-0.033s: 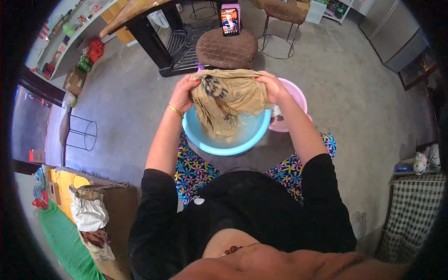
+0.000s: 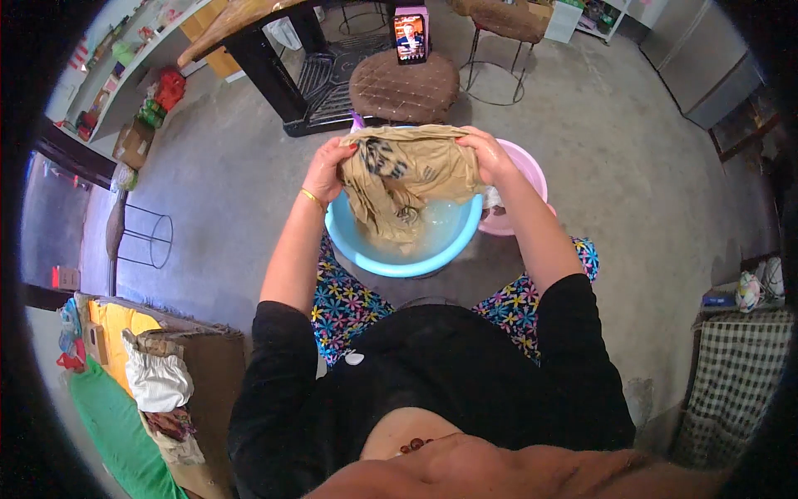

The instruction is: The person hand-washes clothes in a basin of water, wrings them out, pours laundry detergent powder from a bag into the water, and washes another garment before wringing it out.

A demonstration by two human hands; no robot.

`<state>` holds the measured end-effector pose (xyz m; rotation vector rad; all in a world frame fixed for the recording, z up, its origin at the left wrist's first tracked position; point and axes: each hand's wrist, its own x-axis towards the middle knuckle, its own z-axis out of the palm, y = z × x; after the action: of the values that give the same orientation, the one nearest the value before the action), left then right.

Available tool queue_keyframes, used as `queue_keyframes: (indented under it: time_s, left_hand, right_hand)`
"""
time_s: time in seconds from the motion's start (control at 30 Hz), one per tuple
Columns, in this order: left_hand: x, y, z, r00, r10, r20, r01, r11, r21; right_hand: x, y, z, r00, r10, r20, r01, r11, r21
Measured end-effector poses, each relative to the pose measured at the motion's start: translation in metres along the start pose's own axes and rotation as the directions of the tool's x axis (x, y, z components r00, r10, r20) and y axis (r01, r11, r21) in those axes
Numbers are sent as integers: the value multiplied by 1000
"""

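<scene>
A wet tan garment [image 2: 440,166] with a dark print is stretched between my two hands over a light blue basin [image 2: 405,269]. My left hand [image 2: 328,166] grips its upper left corner, thumb on the near side. At the opposite corner, my right hand [image 2: 488,155] is closed on the edge of the cloth. The garment's lower folds hang down into the cloudy water [image 2: 445,229] of the basin. What kind of garment it is cannot be made out.
A pink basin [image 2: 532,170] with a whitish cloth in it stands right of the blue one. Beyond them, a phone [image 2: 410,40] leans upright on a brown padded stool [image 2: 405,90]. A cardboard box [image 2: 218,366] with clothes on it is at the lower left.
The garment's hanging folds have shifted a little and its top edge sits very slightly lower. Both hands keep their hold in nearly the same place.
</scene>
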<state>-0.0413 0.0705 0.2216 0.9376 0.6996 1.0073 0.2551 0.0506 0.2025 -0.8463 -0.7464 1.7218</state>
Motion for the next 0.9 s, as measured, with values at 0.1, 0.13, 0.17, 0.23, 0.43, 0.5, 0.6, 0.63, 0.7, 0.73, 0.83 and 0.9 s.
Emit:
queue_keyframes:
  time_s: [0.1,0.13,0.17,0.23,0.43,0.5,0.6,0.63,0.7,0.73,0.83,0.9]
  left_hand:
    - [-3,-14,-8,998,-36,-57,38,999,30]
    - [-5,-16,-10,995,-47,-88,52,997,59]
    - [-5,-18,-12,995,-46,-89,52,997,59]
    - [-6,-21,-15,993,-61,-105,66,997,47]
    - [2,-32,-26,970,-51,-238,109,965,238]
    - [8,-41,-29,960,57,-275,43,938,344]
    - [11,-66,-39,868,429,-249,-82,620,780]
    - [11,-73,-40,773,628,-92,-73,233,970]
    - [4,-68,-12,993,95,-65,-42,822,568]
    - [-5,-62,9,999,-20,29,2,854,520]
    - [-26,-75,52,977,-45,211,-43,919,393]
    - [-26,-81,67,978,-27,205,-62,908,415]
  right_hand:
    - [2,-2,-5,1000,7,3,-7,999,37]
    - [3,-3,-3,1000,8,4,-8,999,36]
    - [3,-4,-3,1000,10,5,-11,999,42]
    - [5,-6,0,1000,14,5,-14,999,47]
    - [10,-15,16,995,39,94,-51,991,126]
    - [12,-17,26,985,105,136,-130,974,188]
    - [15,-18,44,980,154,124,-176,966,190]
    - [17,-16,48,978,178,108,-197,959,202]
    - [23,-10,46,978,193,80,-205,958,200]
    - [29,-6,43,981,188,57,-196,960,202]
    - [34,6,60,983,176,52,-183,961,207]
    - [29,8,70,976,201,84,-211,966,151]
